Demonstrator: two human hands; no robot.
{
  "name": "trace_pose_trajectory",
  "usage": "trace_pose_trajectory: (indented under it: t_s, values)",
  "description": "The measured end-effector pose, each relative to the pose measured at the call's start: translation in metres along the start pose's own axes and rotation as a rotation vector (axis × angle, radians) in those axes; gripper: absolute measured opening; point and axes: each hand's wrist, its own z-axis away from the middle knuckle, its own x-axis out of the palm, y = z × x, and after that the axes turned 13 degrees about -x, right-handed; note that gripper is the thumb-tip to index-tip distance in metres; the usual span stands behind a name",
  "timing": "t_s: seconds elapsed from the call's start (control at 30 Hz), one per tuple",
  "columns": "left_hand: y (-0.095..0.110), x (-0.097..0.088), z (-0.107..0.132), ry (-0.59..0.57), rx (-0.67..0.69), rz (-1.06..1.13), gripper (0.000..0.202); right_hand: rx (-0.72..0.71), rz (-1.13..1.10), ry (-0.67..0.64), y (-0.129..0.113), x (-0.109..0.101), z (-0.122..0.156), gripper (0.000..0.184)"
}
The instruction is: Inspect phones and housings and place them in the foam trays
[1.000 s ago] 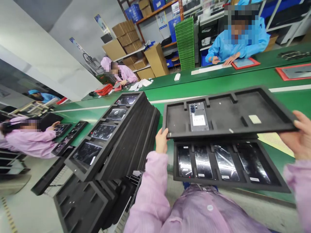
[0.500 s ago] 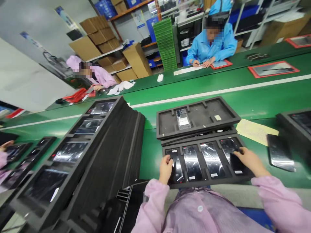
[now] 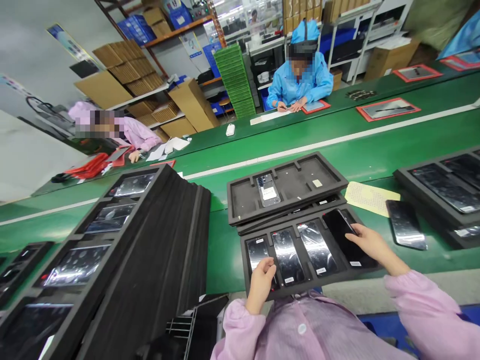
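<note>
A black foam tray (image 3: pixel 300 284) with several dark phones lies on the green belt just in front of me. My left hand (image 3: pixel 260 282) rests on its near left corner, fingers curled over the leftmost phone (image 3: pixel 256 248). My right hand (image 3: pixel 369 241) grips the rightmost phone (image 3: pixel 343 232), tilted up out of its slot. Behind it lies a second foam tray (image 3: pixel 243 197) holding one phone (image 3: pixel 267 189) face down and a small pale pad (image 3: pixel 317 183).
A tall leaning stack of foam trays (image 3: pixel 150 250) stands at my left. At right are another loaded tray (image 3: pixel 412 182), a loose phone (image 3: pixel 405 225) and a yellow paper (image 3: pixel 369 197). Three other people sit along the belt; cardboard boxes and green crates line the back.
One second ago both hands held the near-empty tray above the loaded one. It now lies behind, and my hands have come down onto the loaded tray; the right one has tilted a phone up.
</note>
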Motion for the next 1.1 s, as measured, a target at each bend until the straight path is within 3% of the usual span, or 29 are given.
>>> trace_pose_trajectory:
  t_s: [0.13,0.23,0.37,0.5,0.6,0.77,0.93,1.1]
  values:
    - [0.024,0.013,0.031,-0.146,0.032,0.112,0.049,-0.185,-0.236,-0.013,-0.056,0.005,0.037,0.041]
    - [0.041,0.026,0.055,-0.371,0.099,0.329,0.069,-0.286,-0.512,-0.040,-0.100,0.018,0.066,0.039]
    - [0.056,0.031,0.079,-0.449,0.157,0.584,0.048,-0.515,-0.582,-0.161,-0.131,0.028,0.090,0.036]
    - [0.059,0.026,0.093,-0.569,0.103,0.771,0.045,-0.742,-0.597,-0.184,-0.142,0.027,0.099,0.040]
    - [0.055,0.022,0.097,-0.635,0.066,0.821,0.046,-0.810,-0.624,-0.177,-0.147,0.026,0.102,0.042]
    - [0.050,0.019,0.100,-0.710,0.029,0.825,0.047,-0.754,-0.592,-0.246,-0.147,0.028,0.106,0.048]
    - [0.050,0.016,0.104,-0.709,-0.007,0.847,0.046,-0.673,-0.455,-0.248,-0.138,0.031,0.111,0.054]
    - [0.052,0.016,0.105,-0.745,-0.040,0.815,0.043,-0.715,-0.401,-0.194,-0.139,0.030,0.114,0.055]
